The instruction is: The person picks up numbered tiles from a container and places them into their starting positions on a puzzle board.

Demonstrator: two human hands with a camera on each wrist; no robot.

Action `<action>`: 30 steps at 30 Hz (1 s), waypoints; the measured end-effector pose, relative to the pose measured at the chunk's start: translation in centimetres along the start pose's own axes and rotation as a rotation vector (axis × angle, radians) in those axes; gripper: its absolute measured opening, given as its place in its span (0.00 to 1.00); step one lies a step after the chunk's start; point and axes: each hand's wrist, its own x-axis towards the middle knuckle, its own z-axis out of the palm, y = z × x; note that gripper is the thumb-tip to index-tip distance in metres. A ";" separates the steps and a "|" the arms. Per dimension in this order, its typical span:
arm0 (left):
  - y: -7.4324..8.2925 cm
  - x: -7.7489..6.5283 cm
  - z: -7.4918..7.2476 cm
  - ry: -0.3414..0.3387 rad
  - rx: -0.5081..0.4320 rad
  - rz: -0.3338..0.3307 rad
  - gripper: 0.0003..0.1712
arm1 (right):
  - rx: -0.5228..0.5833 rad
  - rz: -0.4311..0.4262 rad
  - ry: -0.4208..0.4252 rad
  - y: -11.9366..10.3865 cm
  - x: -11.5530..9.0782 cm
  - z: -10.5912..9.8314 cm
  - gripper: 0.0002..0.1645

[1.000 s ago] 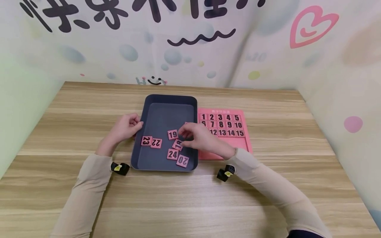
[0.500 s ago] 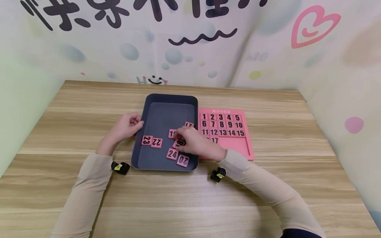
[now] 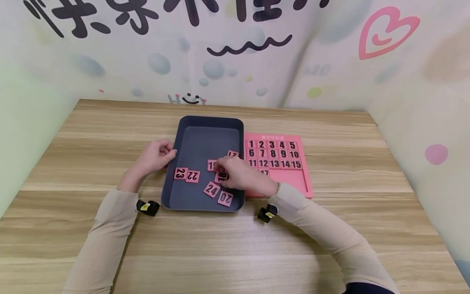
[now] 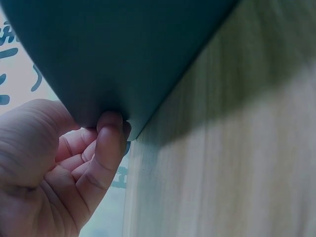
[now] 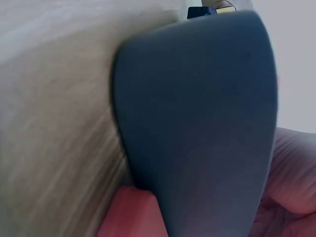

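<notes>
- My right hand: reaching over the right side of the tray, thumb and fingers curled, pinching tile 18 by its edges.
- Tile 18: on the tray floor, right half, partly covered by my fingers, its number facing me nearly upright.
- My left hand: at the tray's left side, fingers curled, gripping the rim and outer wall.
- Tray: dark blue-grey, rectangular, rounded corners, lying on the table with its long sides running away from me.
- Tile 19: just beyond tile 18, its right part behind my fingers.
- Tile 24: near side of tile 18, tilted.
- Tile 20: near right corner of the tray, upside down to me.
- Tiles 22 and 23: side by side in the left half; 22 upside down, 23 turned sideways.
- One further tile: by the right wall, its number partly hidden.
- Pink board: right of the tray, 1 to 15 in three rows; tile 17 in the fourth, partly covered by my hand.
- Table: wood-grained, beneath everything.
</notes>
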 end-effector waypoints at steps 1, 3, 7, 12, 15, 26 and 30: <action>0.0 0.0 0.0 0.001 0.001 0.002 0.07 | -0.004 0.002 0.002 0.0 0.0 0.0 0.21; 0.0 0.0 0.0 0.002 0.003 0.003 0.07 | -0.010 0.005 0.010 0.0 0.0 0.0 0.21; 0.0 -0.1 0.0 -0.001 -0.005 0.001 0.07 | -0.014 -0.007 0.032 0.1 -0.2 -0.1 0.20; -0.1 0.1 0.0 0.008 0.009 0.003 0.06 | 0.023 -0.057 0.082 0.1 -1.0 -0.8 0.20; -0.2 0.2 0.0 0.009 0.008 0.008 0.06 | 0.058 -0.084 0.115 0.2 -1.9 -1.5 0.19; -0.2 0.2 0.0 -0.005 0.008 -0.009 0.06 | 0.164 -0.146 0.283 2.5 -6.4 -2.7 0.20; -0.2 0.1 0.1 -0.007 0.015 -0.020 0.06 | 0.191 -0.113 0.283 3.7 -7.9 -2.8 0.22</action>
